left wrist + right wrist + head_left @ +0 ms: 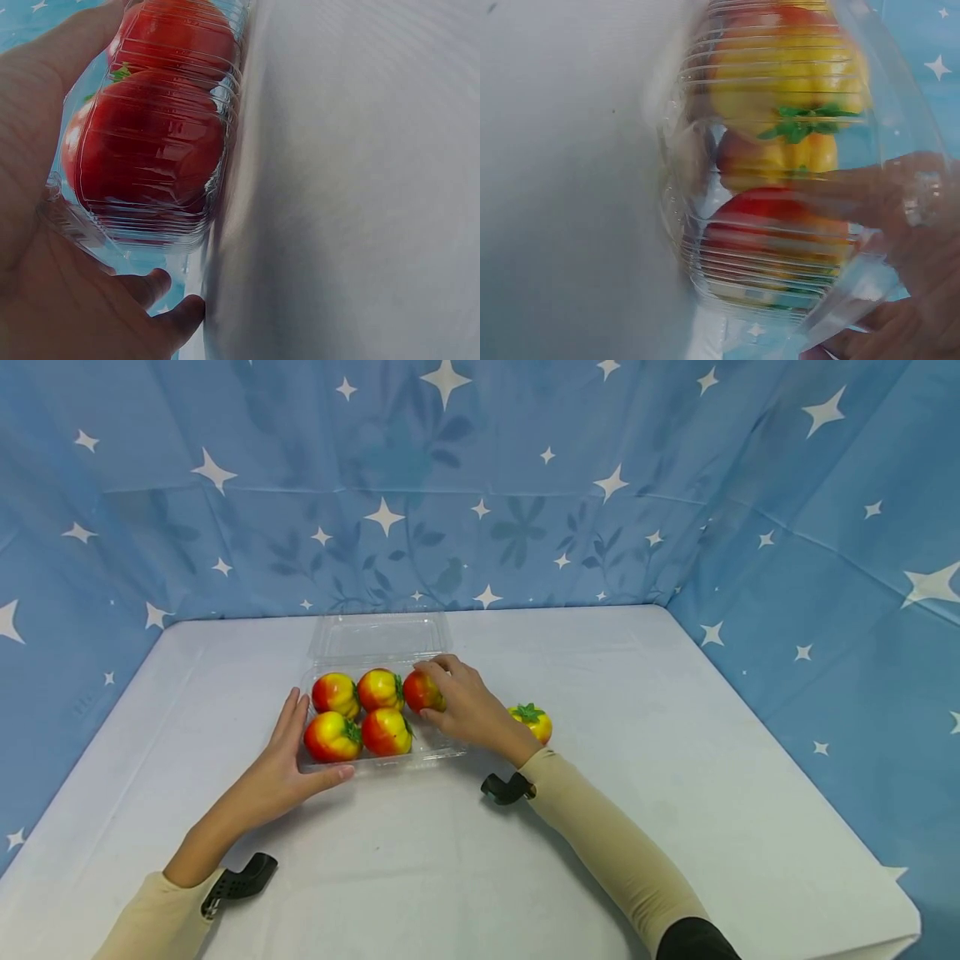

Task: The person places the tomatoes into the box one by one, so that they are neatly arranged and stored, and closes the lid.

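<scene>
A clear plastic clamshell box (442, 745) lies with its lid (382, 633) folded back, holding several red-and-yellow tomatoes, such as the front-left one (330, 737). My right hand (476, 706) grips a tomato (422, 691) at the box's back right, thumb on the near side and fingers over the far side. Along the box's left end my left hand (277, 777) rests with straight fingers, its thumb stretched along the front edge. In the left wrist view, two tomatoes (150, 142) show through the ribbed wall beside that hand. Another tomato (531, 720) with a green leafy top sits outside the box, partly behind the right wrist.
A white cloth covers the table (675, 760). Blue star-patterned curtain (487, 460) hangs behind and along both sides. Black wrist-camera mounts (243, 878) stick out from both forearms.
</scene>
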A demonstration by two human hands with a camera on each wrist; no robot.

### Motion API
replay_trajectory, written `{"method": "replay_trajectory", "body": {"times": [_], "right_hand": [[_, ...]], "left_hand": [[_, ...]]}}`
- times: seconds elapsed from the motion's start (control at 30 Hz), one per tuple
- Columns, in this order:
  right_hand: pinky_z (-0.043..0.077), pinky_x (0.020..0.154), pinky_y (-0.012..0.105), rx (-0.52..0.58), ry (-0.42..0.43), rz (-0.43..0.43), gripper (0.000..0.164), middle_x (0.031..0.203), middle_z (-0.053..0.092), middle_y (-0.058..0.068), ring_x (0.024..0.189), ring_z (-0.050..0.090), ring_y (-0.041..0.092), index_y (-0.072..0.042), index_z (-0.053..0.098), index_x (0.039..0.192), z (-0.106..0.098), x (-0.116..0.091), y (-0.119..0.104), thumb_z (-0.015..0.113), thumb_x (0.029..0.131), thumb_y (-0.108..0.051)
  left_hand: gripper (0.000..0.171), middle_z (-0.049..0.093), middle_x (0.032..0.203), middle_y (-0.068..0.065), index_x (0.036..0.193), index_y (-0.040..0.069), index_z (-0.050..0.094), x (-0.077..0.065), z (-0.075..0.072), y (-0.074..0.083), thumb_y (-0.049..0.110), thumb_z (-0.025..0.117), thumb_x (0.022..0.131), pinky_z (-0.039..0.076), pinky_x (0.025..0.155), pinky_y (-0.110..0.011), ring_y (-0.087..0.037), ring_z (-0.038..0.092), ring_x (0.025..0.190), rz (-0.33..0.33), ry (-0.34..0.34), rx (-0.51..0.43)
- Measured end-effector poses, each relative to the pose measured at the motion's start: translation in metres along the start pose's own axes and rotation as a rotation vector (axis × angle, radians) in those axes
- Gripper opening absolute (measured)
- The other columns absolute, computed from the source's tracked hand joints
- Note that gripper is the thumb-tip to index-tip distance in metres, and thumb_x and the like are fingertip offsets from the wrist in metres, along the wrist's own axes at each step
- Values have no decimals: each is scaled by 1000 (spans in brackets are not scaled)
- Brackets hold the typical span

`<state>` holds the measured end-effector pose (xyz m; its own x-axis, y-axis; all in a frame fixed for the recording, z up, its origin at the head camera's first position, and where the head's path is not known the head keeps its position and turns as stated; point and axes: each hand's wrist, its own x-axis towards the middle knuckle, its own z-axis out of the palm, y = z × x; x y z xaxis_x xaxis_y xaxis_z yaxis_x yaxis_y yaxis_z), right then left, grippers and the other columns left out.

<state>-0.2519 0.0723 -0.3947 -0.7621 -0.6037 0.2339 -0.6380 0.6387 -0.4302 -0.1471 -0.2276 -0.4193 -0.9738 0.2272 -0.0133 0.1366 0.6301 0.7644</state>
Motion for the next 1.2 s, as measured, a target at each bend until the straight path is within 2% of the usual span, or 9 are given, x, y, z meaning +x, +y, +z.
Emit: {"method": "replay_trajectory", "body": {"times": [0.23, 0.5, 0.77, 0.93, 1.2], "right_hand": [[44, 116, 56, 61, 11, -1, 64, 158, 41, 17, 139, 46, 39, -9, 45, 160, -13, -1, -1, 71, 104, -27], [40, 119, 53, 106, 78, -52, 61, 156, 43, 18, 140, 46, 37, -5, 45, 159, -30, -5, -5, 65, 106, -26], [40, 121, 52, 116, 108, 3, 63, 159, 38, 18, 142, 46, 35, -7, 44, 161, -49, -9, -5, 66, 107, -29], [41, 120, 51, 104, 89, 22, 66, 160, 37, 18, 143, 47, 35, -7, 42, 162, -58, -11, -1, 68, 107, -31], [43, 117, 56, 74, 44, 44, 69, 162, 35, 20, 141, 47, 39, -8, 40, 164, -65, -17, 2, 68, 106, -33]], "left_hand": [[129, -25, 176, -8, 170, 11, -14, 0, 0, -1, 50, 81, 93, 14, 116, -83, -49, -5, 161, -1, -1, 1], [129, -25, 175, -9, 170, 10, -14, -1, 0, -2, 52, 81, 93, 14, 116, -82, -49, -6, 161, -4, -1, 2], [130, -26, 175, -6, 170, 11, -16, 0, 0, -2, 53, 80, 93, 12, 117, -82, -47, -8, 161, -8, 0, 4], [129, -26, 175, -8, 170, 9, -14, 0, 0, 0, 53, 80, 93, 13, 116, -82, -48, -7, 161, -10, -2, 5], [129, -25, 176, -8, 170, 11, -14, 1, 0, -1, 52, 81, 93, 14, 116, -82, -48, -5, 161, -7, 2, 1]]}}
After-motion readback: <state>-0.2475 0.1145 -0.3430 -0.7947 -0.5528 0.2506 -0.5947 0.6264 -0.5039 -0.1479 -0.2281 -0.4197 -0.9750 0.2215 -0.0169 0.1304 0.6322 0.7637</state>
